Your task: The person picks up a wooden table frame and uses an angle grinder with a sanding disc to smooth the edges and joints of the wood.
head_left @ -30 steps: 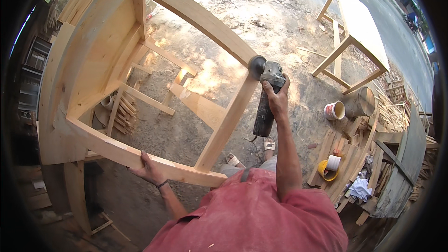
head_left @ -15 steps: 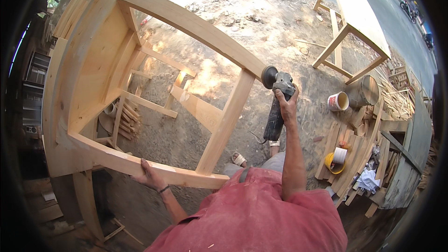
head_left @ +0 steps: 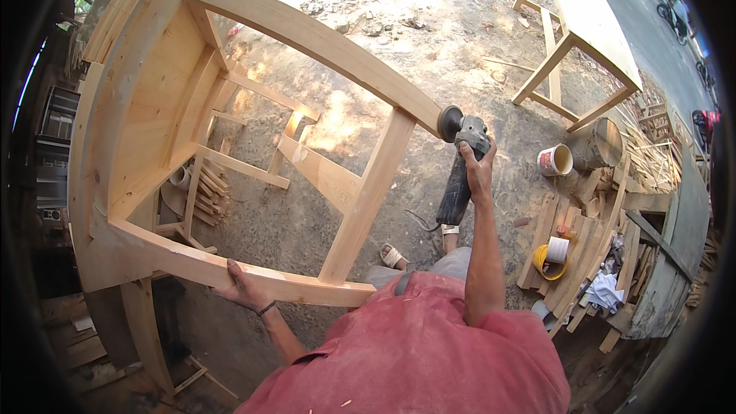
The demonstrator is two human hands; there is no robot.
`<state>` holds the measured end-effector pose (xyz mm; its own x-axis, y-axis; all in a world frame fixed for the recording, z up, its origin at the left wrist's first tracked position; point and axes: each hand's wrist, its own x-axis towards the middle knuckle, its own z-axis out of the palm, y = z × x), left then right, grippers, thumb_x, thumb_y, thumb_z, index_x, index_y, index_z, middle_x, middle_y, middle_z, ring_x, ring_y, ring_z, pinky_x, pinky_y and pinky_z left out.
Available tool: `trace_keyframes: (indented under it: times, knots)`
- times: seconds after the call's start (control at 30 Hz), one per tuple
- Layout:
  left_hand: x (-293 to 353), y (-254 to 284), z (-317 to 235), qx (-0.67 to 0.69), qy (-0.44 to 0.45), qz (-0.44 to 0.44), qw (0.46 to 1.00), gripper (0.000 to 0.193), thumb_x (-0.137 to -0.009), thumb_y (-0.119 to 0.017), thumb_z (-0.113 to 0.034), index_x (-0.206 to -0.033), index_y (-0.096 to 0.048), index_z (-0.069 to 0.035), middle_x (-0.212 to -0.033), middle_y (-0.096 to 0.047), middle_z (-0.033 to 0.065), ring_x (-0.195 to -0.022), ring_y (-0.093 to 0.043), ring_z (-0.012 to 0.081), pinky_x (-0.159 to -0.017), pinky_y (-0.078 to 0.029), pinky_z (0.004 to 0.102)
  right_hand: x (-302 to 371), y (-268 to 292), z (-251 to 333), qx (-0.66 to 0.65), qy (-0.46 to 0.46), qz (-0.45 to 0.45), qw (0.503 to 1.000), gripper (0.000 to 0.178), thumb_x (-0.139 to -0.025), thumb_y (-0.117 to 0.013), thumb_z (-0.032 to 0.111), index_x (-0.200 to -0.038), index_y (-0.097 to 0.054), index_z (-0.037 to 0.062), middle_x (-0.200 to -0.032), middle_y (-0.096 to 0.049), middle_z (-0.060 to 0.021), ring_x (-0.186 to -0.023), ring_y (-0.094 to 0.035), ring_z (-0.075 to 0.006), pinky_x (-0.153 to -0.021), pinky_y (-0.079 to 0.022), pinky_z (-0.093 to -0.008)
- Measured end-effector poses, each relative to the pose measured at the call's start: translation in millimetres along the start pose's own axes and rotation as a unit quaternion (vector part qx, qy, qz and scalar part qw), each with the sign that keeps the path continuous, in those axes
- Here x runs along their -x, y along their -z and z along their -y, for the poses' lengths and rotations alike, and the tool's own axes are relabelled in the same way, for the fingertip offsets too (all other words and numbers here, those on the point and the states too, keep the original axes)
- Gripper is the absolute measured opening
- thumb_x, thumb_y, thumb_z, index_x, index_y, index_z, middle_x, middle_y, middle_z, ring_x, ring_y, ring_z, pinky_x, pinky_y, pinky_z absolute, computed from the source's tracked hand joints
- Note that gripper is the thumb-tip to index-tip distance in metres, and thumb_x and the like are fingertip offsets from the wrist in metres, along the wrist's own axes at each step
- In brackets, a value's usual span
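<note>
Grinder at the joint of the pale wooden table frame (head_left: pixel 230 107).
My right hand (head_left: pixel 477 172) wraps the dark angle grinder (head_left: pixel 460 176) — disc against the rail; left hand (head_left: pixel 244 289) clasps the lower rail, steadying.

Sunlit bare dirt ground (head_left: pixel 368 23) strewn with stones and wood chips spreads across the outdoor yard. A pale wooden table (head_left: pixel 586 19) stands at upper right, with a paved road (head_left: pixel 652 38) beyond it. Stacked planks (head_left: pixel 583 238), a white bucket (head_left: pixel 555 159) and a metal drum (head_left: pixel 596 142) lie at right; offcuts (head_left: pixel 205 195) sit in shade at left.
</note>
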<state>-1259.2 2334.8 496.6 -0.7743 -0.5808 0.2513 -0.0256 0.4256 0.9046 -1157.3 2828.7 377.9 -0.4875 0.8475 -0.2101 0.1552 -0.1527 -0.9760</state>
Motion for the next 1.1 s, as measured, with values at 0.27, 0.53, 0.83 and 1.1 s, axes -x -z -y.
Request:
trace_keyframes:
  times: [0.27,0.53,0.83,1.1]
  knots:
    - [-4.0,-1.0,12.1,-0.019,-0.055,-0.034,0.998,0.067,-0.087,-0.076,-0.032,-0.123,-0.041,0.013,-0.114,-0.056,0.0274,-0.096,-0.065,0.0316,-0.079,-0.06,0.0427,-5.2,-41.0,51.2,0.023,0.04,0.057,0.997,0.088,-0.088,-0.076,0.04,-0.15,-0.024,0.0048,-0.126,-0.056,-0.0207,-0.109,-0.06,-0.0263,-0.089,-0.051,-0.0364]
    - [-1.2,-4.8,3.1,0.019,-0.059,-0.015,0.998,0.062,-0.09,-0.073,-0.024,-0.126,-0.038,0.013,-0.116,-0.055,0.0263,-0.1,-0.063,0.0309,-0.085,-0.058,0.0416,-3.5,-20.4,35.5,0.007,0.017,0.05,0.999,0.088,-0.089,-0.077,0.037,-0.15,-0.023,0.0018,-0.132,-0.054,-0.0216,-0.118,-0.057,-0.0277,-0.098,-0.048,-0.0362]
    - [-1.9,0.3,3.4,0.009,-0.027,0.011,1.0,0.067,-0.092,-0.072,-0.019,-0.134,-0.032,0.014,-0.127,-0.049,0.0283,-0.109,-0.06,0.03,-0.09,-0.056,0.04,-1.5,3.1,-0.6,-0.005,0.001,-0.004,1.0,0.085,-0.089,-0.075,0.037,-0.148,-0.027,0.0007,-0.13,-0.054,-0.0187,-0.114,-0.058,-0.0242,-0.093,-0.049,-0.0353]
    - [-1.4,-0.2,-1.8,-0.002,-0.001,-0.005,1.0,0.069,-0.092,-0.072,-0.019,-0.136,-0.031,0.014,-0.126,-0.05,0.0281,-0.108,-0.061,0.0301,-0.09,-0.057,0.0393,-13.7,-6.0,9.8,0.019,-0.009,0.0,1.0,0.084,-0.089,-0.075,0.038,-0.146,-0.027,-0.0004,-0.128,-0.056,-0.0201,-0.113,-0.059,-0.0253,-0.092,-0.05,-0.0352]
